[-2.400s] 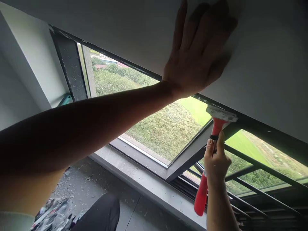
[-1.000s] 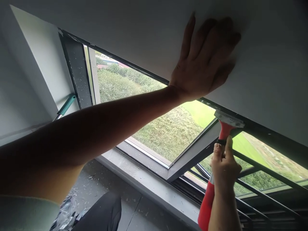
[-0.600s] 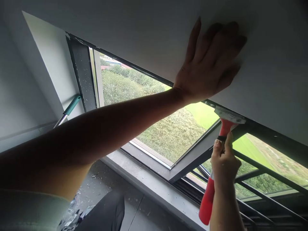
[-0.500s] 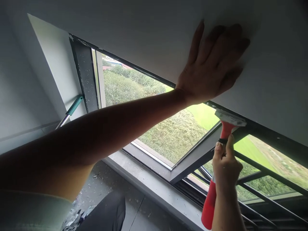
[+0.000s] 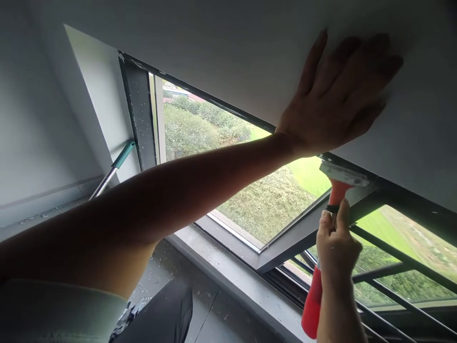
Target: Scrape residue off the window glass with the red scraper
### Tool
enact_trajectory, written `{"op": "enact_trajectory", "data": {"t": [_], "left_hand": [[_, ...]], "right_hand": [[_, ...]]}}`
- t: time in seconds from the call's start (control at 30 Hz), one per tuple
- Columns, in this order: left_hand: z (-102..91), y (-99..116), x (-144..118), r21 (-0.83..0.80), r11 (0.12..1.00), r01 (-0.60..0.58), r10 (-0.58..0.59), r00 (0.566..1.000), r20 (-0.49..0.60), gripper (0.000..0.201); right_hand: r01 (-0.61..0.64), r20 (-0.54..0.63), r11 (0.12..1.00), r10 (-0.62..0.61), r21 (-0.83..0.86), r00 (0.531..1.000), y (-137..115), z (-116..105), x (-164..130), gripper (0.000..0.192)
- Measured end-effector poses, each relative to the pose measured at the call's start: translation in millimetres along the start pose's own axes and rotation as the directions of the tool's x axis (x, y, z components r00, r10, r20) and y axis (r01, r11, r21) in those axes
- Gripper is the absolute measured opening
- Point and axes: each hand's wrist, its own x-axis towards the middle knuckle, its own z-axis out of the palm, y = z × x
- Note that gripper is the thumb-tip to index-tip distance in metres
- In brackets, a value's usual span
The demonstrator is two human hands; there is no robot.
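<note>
My left hand (image 5: 339,95) lies against the white wall (image 5: 228,52) above the window, palm to the surface and fingers spread. The left forearm crosses in front of the glass. Lower right, my right hand (image 5: 337,243) is wrapped round the handle of a red scraper (image 5: 341,188) with a wide metal blade head. That head is up at the dark top bar of the window frame (image 5: 383,186), close under the wall's edge; exact contact of the blade cannot be made out. The scraper's red handle end shows below the hand.
A green-handled pole (image 5: 123,153) leans in the corner at left. Below the window runs a grey sill (image 5: 214,252) dotted with flakes. Dark metal railings (image 5: 385,271) stand at the right. Scraps and crumpled material (image 5: 124,317) lie on the floor by my knee (image 5: 160,312).
The view has shifted, so the window and my left hand appear farther right. My right hand and the scraper keep almost the same place in the picture, now nearer the left along the frame bar.
</note>
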Motion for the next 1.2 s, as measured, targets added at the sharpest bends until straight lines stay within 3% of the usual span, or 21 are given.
{"op": "enact_trajectory", "data": {"t": [0.2, 0.3, 0.5, 0.8, 1.2], "left_hand": [[-17.2, 2.1, 7.2, 0.037, 0.999, 0.034, -0.042, 0.970, 0.237, 0.066], [-20.1, 2.2, 8.7, 0.011, 0.999, 0.030, -0.032, 0.954, 0.299, 0.067], [-16.6, 2.9, 6.5, -0.004, 0.999, 0.041, -0.040, 0.974, 0.223, 0.067], [-26.1, 3.7, 11.0, 0.022, 0.999, 0.046, -0.051, 0.932, 0.358, 0.064], [-27.7, 5.1, 9.2, 0.061, 0.998, 0.030, -0.047, 0.951, 0.306, 0.063]], "right_hand": [[-0.035, 0.013, 0.999, 0.034, 0.006, 0.999, -5.7, 1.2, -0.6, 0.056], [-0.043, 0.025, 0.999, 0.043, -0.009, 0.999, -6.8, -0.3, -1.6, 0.056], [-0.038, 0.013, 0.999, 0.039, -0.028, 0.999, -9.4, -1.3, -1.7, 0.056], [-0.005, -0.001, 0.998, 0.005, -0.063, 1.000, -7.6, 0.0, -1.8, 0.055], [0.015, -0.017, 1.000, -0.015, -0.016, 1.000, -12.1, 8.8, 2.6, 0.054]]}}
